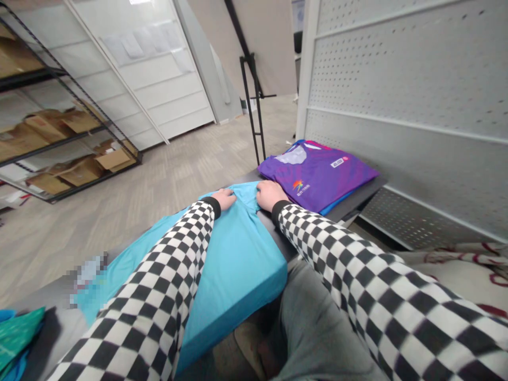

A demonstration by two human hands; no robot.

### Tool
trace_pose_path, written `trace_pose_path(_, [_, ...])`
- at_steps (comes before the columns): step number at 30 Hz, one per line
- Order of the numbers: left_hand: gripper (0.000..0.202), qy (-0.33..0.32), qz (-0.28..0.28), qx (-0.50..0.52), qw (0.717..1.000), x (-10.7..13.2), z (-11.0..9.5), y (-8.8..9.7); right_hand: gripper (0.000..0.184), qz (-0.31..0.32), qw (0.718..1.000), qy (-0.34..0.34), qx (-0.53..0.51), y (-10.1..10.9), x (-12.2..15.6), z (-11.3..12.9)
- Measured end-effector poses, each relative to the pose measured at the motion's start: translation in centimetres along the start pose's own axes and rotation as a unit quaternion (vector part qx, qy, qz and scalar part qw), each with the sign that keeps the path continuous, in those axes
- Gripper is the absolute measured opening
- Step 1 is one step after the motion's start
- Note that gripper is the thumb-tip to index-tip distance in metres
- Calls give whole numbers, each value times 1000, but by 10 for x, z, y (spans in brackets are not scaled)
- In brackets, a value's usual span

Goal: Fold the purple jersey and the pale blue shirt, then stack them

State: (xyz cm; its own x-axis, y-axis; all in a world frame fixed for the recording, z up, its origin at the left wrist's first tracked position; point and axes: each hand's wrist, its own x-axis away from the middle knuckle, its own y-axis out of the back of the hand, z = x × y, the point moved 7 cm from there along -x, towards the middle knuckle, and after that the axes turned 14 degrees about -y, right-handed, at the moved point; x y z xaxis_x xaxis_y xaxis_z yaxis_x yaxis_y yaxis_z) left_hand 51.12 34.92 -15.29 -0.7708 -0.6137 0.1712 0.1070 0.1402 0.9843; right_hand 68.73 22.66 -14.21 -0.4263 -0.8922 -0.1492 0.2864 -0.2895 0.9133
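A folded turquoise garment (pixel 238 259) lies on the dark worktop (pixel 349 205), its long axis running from the near edge to the far end, where a narrower part of the cloth bunches up. The left hand (pixel 224 200) and right hand (pixel 270 194) both sit at that far end, on either side of the bunched part. Each grip lies palm down, fingers together on the cloth; whether either pinches it, I cannot tell. The right hand is nearer the purple printed jersey (pixel 317 177), just beyond it to the right. A teal cloth (pixel 16 336) lies at near left.
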Motion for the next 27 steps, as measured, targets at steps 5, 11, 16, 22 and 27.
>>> trace_pose_path(5, [66,25,-16,-7,1000,10,-4,5,35,7,1000,-7,5,-1,0,1])
trace_pose_path(11, [69,18,-58,5,998,5,-4,8,38,6,1000,-13,-7,1,4,3])
trace_pose_path(16, [80,25,-43,25,998,-4,-2,-15,39,6,1000,-10,-8,-2,1,2])
trace_pose_path(22, [85,14,-80,22,996,2,-6,-17,36,1,1000,-8,-14,-3,-3,0])
trace_pose_path(27, [74,10,-232,11,973,30,-27,26,37,9,1000,-1,-11,-2,-1,1])
